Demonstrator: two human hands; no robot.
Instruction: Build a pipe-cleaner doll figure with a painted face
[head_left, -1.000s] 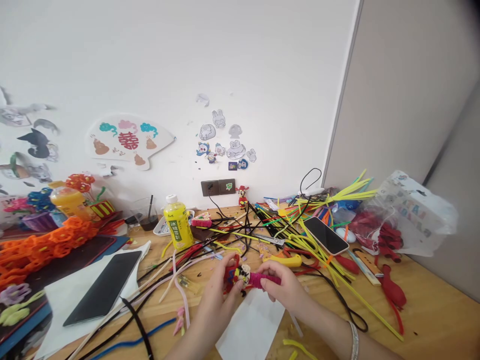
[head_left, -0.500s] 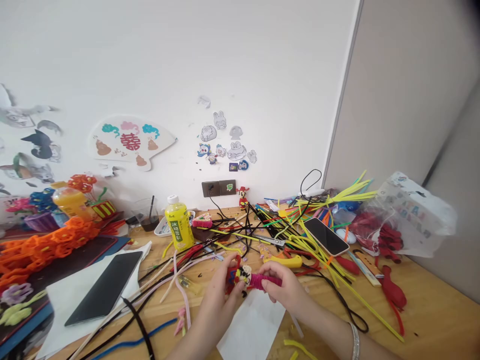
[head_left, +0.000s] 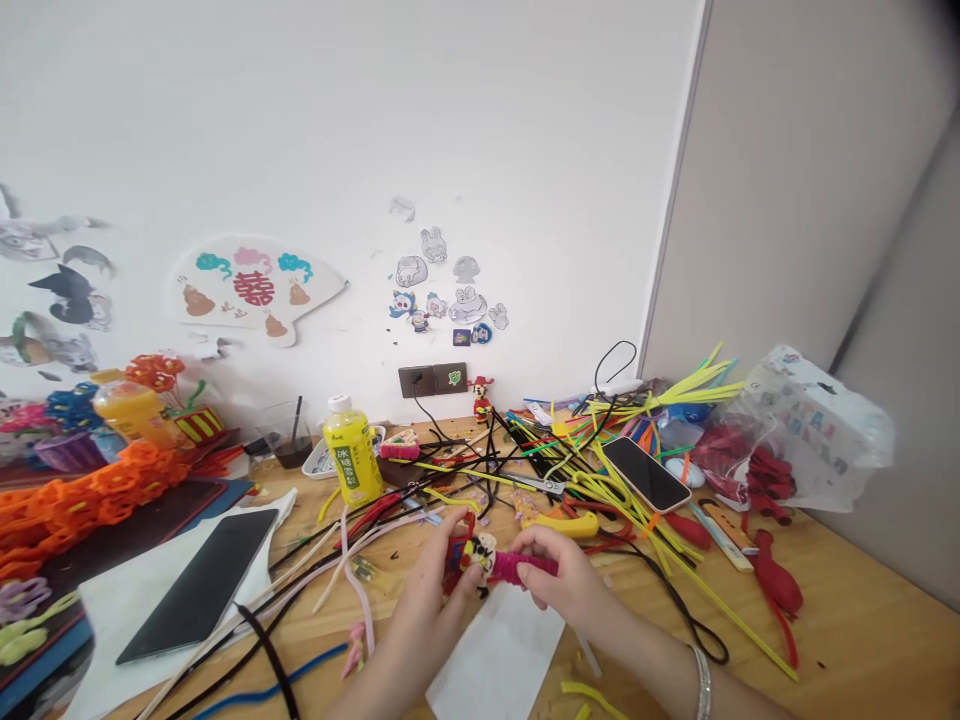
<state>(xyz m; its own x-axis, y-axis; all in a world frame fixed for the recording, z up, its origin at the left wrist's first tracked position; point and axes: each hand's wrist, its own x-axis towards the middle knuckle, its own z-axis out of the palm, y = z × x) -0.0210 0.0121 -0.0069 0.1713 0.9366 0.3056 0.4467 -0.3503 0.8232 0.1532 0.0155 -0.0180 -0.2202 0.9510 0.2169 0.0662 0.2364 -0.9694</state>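
A small pipe-cleaner figure lies on its side between my hands, above the table. Its white, black, yellow and red head end (head_left: 480, 552) is gripped by my left hand (head_left: 435, 590), thumb on the near side and fingers behind. My right hand (head_left: 556, 572) is closed around the magenta wrapped body (head_left: 516, 567), with its thumb and index finger on that part. The far side of the figure is hidden by my fingers. Below the hands lies a white sheet of paper (head_left: 499, 650).
A yellow drink bottle (head_left: 352, 455) stands left of centre, behind loose pipe cleaners. Yellow-handled scissors (head_left: 566, 524) and a phone (head_left: 647, 474) lie to the right. At left, a dark tablet (head_left: 199, 585) rests on paper. A similar red-hatted figure (head_left: 481, 398) stands by the wall.
The whole view has shifted slightly, so everything sits a little farther left. Both hands keep nearly the same grip on the figure.
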